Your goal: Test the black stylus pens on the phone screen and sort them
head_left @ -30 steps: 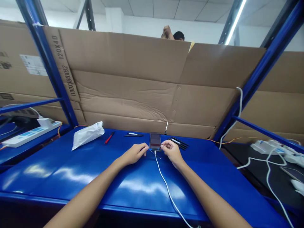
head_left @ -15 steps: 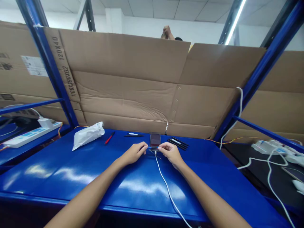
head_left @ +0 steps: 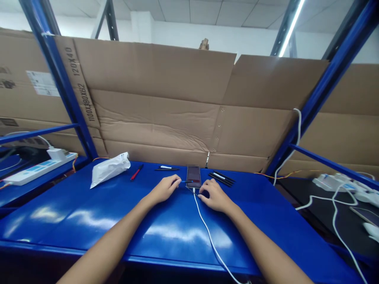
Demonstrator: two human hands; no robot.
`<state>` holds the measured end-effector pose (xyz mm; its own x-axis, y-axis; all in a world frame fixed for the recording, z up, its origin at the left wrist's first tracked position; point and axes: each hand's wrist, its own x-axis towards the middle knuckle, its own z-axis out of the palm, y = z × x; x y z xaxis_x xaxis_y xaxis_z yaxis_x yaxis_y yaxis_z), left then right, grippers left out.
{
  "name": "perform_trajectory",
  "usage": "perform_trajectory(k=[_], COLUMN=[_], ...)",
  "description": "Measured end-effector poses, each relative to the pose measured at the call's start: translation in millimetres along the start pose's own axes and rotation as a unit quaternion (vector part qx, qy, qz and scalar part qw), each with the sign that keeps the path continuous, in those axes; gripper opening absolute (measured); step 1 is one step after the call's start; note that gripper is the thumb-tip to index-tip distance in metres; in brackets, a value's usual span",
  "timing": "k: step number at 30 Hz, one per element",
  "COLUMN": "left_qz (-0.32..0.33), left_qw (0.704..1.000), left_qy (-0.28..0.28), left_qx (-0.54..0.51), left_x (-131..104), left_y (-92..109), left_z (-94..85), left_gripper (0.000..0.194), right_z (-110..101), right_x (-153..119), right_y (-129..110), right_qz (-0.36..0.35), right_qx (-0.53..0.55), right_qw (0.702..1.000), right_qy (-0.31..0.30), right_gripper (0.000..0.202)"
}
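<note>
My left hand (head_left: 166,188) pinches one end of a slim blue pen part (head_left: 184,181). Its darker end points right, over the screen of a phone (head_left: 193,170) lying on the blue table. My right hand (head_left: 215,195) is curled low at the phone's near right corner, with thumb and forefinger closed at the end of a thin dark rod (head_left: 192,191). That rod lies slanted across the white charging cable (head_left: 204,225), which plugs into the phone's near edge. Several black pens (head_left: 222,178) lie just beyond my right hand, and more black pens (head_left: 166,168) beyond my left.
A red pen (head_left: 136,172) and a white plastic pouch (head_left: 109,170) lie on the table's left. Cardboard (head_left: 154,102) walls off the back between blue posts. Power strips (head_left: 38,169) and cables flank the table. Someone's hand (head_left: 204,44) shows above the cardboard.
My right hand has let go of the blue pen part and come down to the thin dark rod. My left hand has shifted slightly left with the blue part. The person behind the cardboard has sunk lower.
</note>
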<state>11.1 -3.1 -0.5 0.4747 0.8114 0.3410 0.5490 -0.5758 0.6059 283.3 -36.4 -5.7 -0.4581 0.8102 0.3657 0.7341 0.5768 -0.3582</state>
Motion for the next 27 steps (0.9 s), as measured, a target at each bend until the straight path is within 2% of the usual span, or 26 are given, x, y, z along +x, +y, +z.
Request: perform_trajectory(k=[6, 16, 27], left_qz=[-0.004, 0.020, 0.034], left_qw=[0.999, 0.999, 0.998], left_qy=[0.003, -0.023, -0.029], left_qx=[0.032, 0.043, 0.033], left_x=[0, -2, -3], left_y=[-6, -10, -4], left_z=[-0.8, 0.2, -1.5], left_gripper=[0.033, 0.031, 0.033], right_z=[2, -29, -28], right_x=[2, -3, -3], right_y=[2, 39, 30], right_qz=[-0.027, -0.028, -0.029], right_qx=[-0.037, -0.025, -0.018], right_qw=[0.998, 0.999, 0.999], right_qy=[-0.030, -0.022, -0.030], right_gripper=[0.006, 0.010, 0.009])
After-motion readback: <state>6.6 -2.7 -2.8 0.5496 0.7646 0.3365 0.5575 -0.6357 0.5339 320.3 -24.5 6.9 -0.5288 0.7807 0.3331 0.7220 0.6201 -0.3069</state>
